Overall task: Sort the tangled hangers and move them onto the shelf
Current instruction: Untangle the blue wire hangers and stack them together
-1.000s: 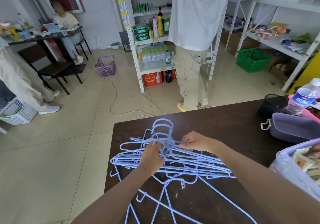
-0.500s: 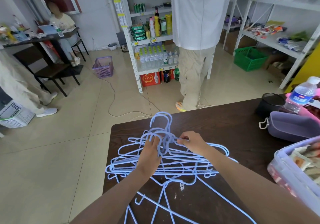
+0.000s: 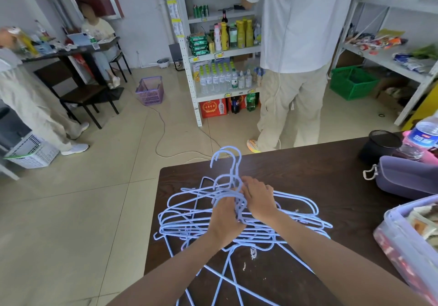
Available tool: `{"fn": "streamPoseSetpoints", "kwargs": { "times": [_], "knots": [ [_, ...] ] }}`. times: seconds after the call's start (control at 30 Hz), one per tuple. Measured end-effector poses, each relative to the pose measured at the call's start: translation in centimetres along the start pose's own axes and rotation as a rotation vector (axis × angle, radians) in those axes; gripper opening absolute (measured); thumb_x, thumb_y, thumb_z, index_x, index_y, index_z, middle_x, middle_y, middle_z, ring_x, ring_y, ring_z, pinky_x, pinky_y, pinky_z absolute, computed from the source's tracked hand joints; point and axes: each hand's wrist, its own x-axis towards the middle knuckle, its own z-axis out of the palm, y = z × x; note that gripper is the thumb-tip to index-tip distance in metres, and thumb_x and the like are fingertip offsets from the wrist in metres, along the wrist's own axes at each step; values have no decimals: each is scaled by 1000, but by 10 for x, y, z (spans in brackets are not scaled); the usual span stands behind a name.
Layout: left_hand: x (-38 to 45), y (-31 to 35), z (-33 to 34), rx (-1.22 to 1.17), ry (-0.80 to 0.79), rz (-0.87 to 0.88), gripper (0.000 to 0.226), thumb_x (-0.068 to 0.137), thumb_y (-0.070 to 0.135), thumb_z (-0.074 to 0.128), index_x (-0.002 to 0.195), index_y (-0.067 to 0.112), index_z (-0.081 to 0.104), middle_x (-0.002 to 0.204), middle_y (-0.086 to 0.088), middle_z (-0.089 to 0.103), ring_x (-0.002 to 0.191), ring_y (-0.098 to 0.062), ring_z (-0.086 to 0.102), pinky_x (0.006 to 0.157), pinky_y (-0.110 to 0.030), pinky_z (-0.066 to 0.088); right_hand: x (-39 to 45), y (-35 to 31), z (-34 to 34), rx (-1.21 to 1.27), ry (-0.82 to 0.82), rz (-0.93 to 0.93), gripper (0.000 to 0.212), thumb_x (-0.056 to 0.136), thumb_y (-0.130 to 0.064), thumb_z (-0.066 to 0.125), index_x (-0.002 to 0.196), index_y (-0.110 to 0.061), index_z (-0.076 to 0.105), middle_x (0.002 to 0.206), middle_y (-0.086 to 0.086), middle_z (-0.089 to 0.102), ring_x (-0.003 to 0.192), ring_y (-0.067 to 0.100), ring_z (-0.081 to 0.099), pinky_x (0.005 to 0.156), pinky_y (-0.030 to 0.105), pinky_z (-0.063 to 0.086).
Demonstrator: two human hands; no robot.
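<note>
Several light blue wire hangers (image 3: 187,213) lie in a tangled pile on the dark brown table (image 3: 320,175), near its left end. Their hooks (image 3: 227,161) bunch together and point away from me. My left hand (image 3: 225,220) is closed around the hanger necks just below the hooks. Beside it, my right hand (image 3: 259,198) grips the same bunch, and the two hands touch. Loose hangers (image 3: 222,279) cross under my forearms toward the near edge. A white metal shelf (image 3: 196,97) stocked with bottles stands across the floor.
A person in a white shirt (image 3: 298,21) stands at the shelf, just beyond the table. On the table's right lie a purple pouch (image 3: 407,177), a black mesh cup (image 3: 379,144), a water bottle (image 3: 424,137) and a plastic bin (image 3: 403,241). A cable (image 3: 161,125) crosses the floor.
Both hands have drawn together at the hanger necks, gathering the hooks into a tighter bunch. The pile has shifted slightly and my view has tilted.
</note>
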Motion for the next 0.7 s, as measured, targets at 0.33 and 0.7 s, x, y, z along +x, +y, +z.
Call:
{"fn": "streamPoseSetpoints", "kwargs": {
  "times": [0.33,0.7],
  "knots": [
    [4,-1,-12,-73,4,-118,35,84,3,59,117,5,49,109,-11,63,98,-26,63,72,-23,46,-22,32,-21,159,-122,-257,45,91,-37,50,127,-12,45,133,1,55,123,15,52,103,30,44],
    [6,-12,-16,83,-2,-25,22,89,5,53,107,6,64,109,-12,63,98,-27,62,85,-34,51,-11,31,-31,-142,-98,-350,33,97,-29,42,114,-8,62,115,5,60,100,22,60,83,31,48]
  ]
}}
